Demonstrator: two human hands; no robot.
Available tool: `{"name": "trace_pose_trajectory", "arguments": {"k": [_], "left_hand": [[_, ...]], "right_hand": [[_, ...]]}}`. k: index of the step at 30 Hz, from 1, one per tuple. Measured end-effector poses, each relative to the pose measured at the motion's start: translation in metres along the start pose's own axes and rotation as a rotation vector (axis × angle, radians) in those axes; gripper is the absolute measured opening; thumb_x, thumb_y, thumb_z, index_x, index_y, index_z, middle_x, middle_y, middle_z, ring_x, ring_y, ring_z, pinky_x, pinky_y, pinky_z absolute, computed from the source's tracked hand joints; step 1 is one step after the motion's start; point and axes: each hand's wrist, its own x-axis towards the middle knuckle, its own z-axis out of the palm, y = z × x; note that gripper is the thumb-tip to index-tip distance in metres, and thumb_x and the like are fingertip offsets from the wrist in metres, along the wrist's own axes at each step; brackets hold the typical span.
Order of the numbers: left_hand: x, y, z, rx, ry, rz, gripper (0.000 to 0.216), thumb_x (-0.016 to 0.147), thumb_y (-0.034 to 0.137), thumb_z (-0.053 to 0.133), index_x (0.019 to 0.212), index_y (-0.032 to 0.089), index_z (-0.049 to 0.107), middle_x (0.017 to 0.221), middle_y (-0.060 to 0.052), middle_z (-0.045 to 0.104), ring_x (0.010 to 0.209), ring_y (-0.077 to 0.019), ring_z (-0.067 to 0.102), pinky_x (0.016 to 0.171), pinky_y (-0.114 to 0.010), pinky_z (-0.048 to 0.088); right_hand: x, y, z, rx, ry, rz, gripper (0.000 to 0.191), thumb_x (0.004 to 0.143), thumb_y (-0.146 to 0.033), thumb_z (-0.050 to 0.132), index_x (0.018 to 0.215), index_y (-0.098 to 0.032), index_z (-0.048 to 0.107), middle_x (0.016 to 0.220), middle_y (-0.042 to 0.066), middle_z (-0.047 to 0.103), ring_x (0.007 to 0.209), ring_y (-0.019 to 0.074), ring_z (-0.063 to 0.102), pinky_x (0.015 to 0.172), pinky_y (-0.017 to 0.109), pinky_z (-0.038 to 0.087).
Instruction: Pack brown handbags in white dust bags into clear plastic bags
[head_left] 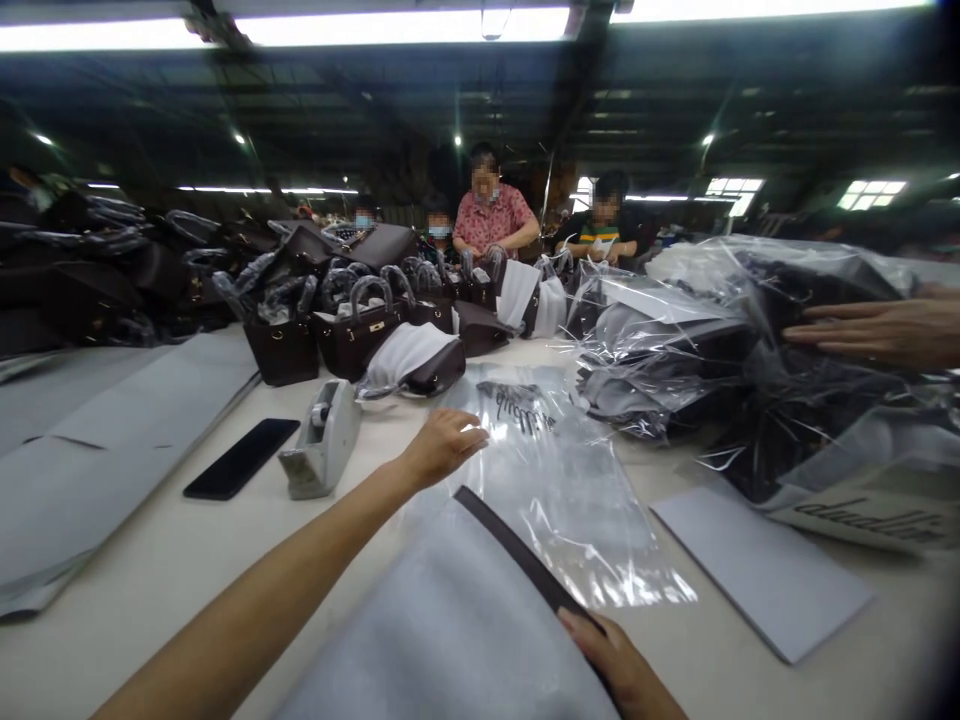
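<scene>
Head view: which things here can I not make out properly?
In the head view:
1. Right hand: lower part cut off by the bottom edge.
2. Contents of the grey cover: hidden by its fabric.
3. Print on the clear bag beside the left hand: blurred by glare and creases.
4. Co-worker's hand: arm cut off by the right edge.

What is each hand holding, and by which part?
The right hand grips the grey-covered bag by its dark edge. The left hand lies on the left edge of the plastic bag; whether it pinches it cannot be told.
</scene>
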Motion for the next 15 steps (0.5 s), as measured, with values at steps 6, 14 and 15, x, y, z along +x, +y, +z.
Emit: {"name": "trace_pose_trajectory", "arguments": {"k": [6,14,15], "left_hand": [[-0.033,0.016,-0.036,-0.018,-0.049,0.124,0.021,0.088,0.026,0.046,0.102,0.024,0.062,0.106,-0.007,0.062,0.098,-0.0190,0.055,0.090,-0.039,0.040],[-0.097,0.010,0.020,-0.293,0.429,-0.828,0.033,0.080,0.034,0.054,0.109,0.019,0.055,0.116,-0.012,0.056,0.106,-0.0263,0.054,0.083,-0.044,0.048],[-0.099,0.009,0.027,-0.307,0.447,-0.902,0.037,0.081,0.037,0.051,0.112,0.016,0.052,0.110,-0.014,0.059,0.096,-0.0260,0.058,0.075,-0.042,0.051]], "right_hand": [[0.009,-0.025,-0.013,0.174,0.009,-0.010,0.053,0.058,-0.054,0.069,0.094,-0.015,0.067,0.090,0.005,0.069,0.092,0.0239,0.060,0.080,0.030,0.046],[0.035,-0.010,-0.055,0.238,0.082,0.101,0.068,0.064,-0.063,0.058,0.110,-0.013,0.061,0.089,0.007,0.070,0.098,0.0278,0.060,0.087,0.037,0.048],[0.038,-0.006,-0.058,0.202,0.088,0.114,0.073,0.062,-0.065,0.057,0.114,-0.015,0.059,0.092,0.007,0.070,0.100,0.0292,0.059,0.087,0.039,0.049]]}}
